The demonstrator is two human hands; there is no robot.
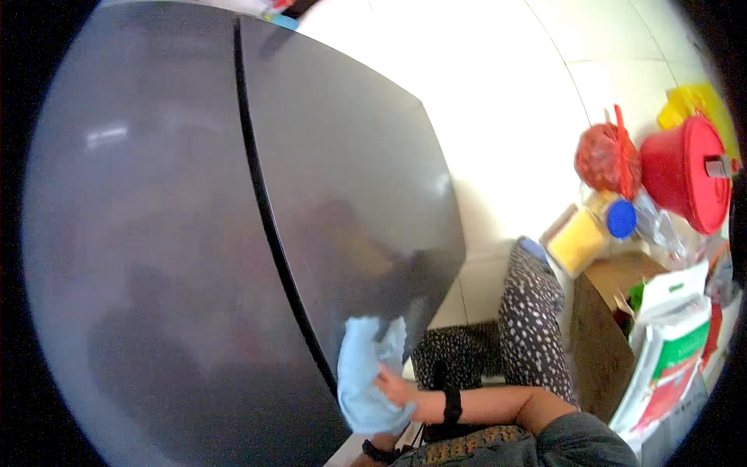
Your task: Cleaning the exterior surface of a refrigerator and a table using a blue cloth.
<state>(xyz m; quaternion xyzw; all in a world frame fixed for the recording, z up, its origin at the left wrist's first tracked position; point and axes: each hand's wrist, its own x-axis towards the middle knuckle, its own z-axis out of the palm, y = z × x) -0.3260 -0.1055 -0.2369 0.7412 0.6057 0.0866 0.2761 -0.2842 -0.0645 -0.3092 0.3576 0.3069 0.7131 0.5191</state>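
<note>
A light blue cloth (365, 379) hangs bunched at the lower middle, against the glossy dark grey surface (175, 233), which looks like a refrigerator front. My right hand (397, 388) grips the cloth from its right side, fingers bent into the folds; a black band circles the wrist. Just below the cloth, part of my left hand (385, 441) shows at the wrist, also with a dark band; its fingers are hidden behind the cloth. A black seam (265, 204) curves down the dark surface and ends beside the cloth. Dim reflections show on both panels.
On the pale tiled floor (502, 117) at the right stand a red lidded bucket (671, 169), a red bag (601, 157), a container with a blue lid (621, 219), a brown cardboard box (601, 344) and a white, green and red package (671, 362). My patterned trouser legs (531, 315) are beside the box.
</note>
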